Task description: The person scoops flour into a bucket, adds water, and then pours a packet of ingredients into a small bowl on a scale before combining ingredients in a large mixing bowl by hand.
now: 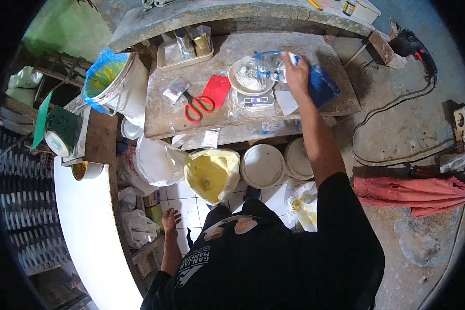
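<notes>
My right hand (295, 72) is closed around a clear plastic bottle (272, 66) with blue markings. The bottle lies on its side over the right edge of a pale bowl (233, 85). White powder (249, 80) is heaped in the bowl, which rests on a small white digital scale (257, 101) with a lit display. Whether anything is leaving the bottle cannot be made out. My left hand (171, 220) hangs low beside my body, holding nothing, with its fingers apart. Left of the scale lie a red packet (216, 91) and red-handled scissors (197, 108).
A tray (166, 65) with packets stands at the table's back left. Below the front edge are a yellow-filled sack (212, 174) and lidded white buckets (263, 166). A white bucket (131, 90) stands left, a drill (417, 51) with its cable right.
</notes>
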`<state>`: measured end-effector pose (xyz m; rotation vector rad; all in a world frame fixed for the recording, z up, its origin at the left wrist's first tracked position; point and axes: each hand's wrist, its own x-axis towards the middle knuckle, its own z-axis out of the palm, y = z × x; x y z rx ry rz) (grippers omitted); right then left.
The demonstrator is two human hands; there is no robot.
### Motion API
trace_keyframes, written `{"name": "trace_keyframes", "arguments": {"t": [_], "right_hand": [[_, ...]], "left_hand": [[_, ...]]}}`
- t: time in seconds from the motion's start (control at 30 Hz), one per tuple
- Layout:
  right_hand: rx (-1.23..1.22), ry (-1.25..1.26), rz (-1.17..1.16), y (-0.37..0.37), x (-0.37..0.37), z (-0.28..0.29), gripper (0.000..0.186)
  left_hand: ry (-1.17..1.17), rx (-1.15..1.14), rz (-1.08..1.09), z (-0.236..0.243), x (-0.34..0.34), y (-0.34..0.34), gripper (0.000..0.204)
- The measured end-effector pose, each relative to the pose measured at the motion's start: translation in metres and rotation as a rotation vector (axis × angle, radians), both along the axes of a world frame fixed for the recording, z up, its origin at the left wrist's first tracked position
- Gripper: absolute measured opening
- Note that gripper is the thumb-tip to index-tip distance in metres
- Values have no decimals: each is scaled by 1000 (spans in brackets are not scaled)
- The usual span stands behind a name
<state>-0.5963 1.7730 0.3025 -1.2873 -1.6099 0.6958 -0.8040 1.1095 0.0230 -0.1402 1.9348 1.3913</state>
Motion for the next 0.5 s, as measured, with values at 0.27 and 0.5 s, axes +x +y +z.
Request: {"name": "trace_keyframes", "arguments": {"t": [0.27,0.5], "right_hand": [[33,-45,148,-5,-12,14,62],[-16,90,57,11,-2,4,72]], "left_hand": [[-99,-81,63,-13,11,-26,28],[-116,-90,101,-7,22,-24,29]]}}
